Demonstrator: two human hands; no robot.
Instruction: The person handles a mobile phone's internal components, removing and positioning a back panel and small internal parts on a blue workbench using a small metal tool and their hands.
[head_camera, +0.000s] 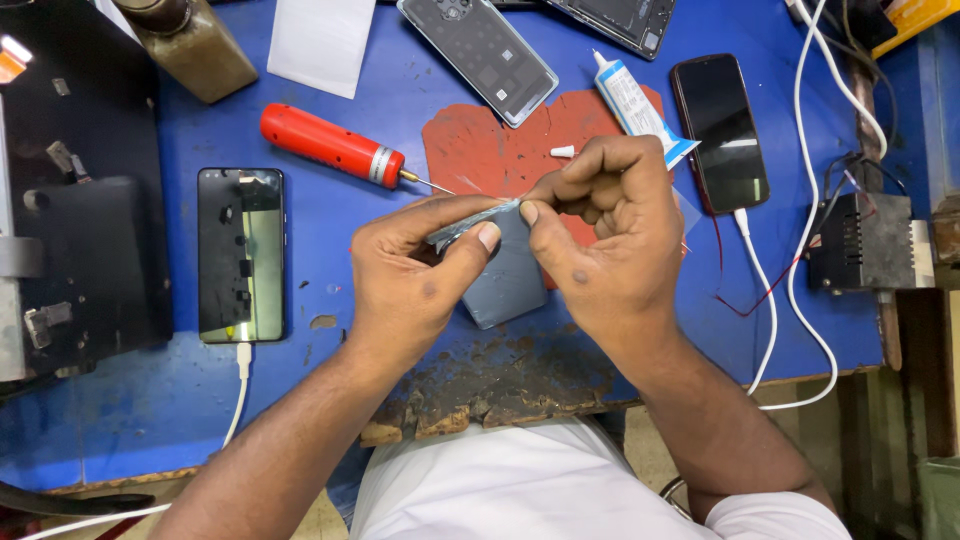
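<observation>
My left hand (415, 270) grips a grey-blue phone back panel (510, 285), thumb and forefinger clamped on its upper edge above the blue bench. My right hand (605, 225) pinches a thin clear film (478, 217) at that same edge, fingertips meeting those of the left. The panel tilts toward me; part of it is hidden behind both hands. Just behind the hands lies a worn red mat (480, 150).
A red-handled screwdriver (335, 147) lies left of the mat. A glue tube (632, 100) and its white cap (563, 152) sit on the mat. Phones lie at left (240, 255), right (722, 130) and top (480, 55), with white cables (800, 300) at right. The bench edge (480, 400) is chipped.
</observation>
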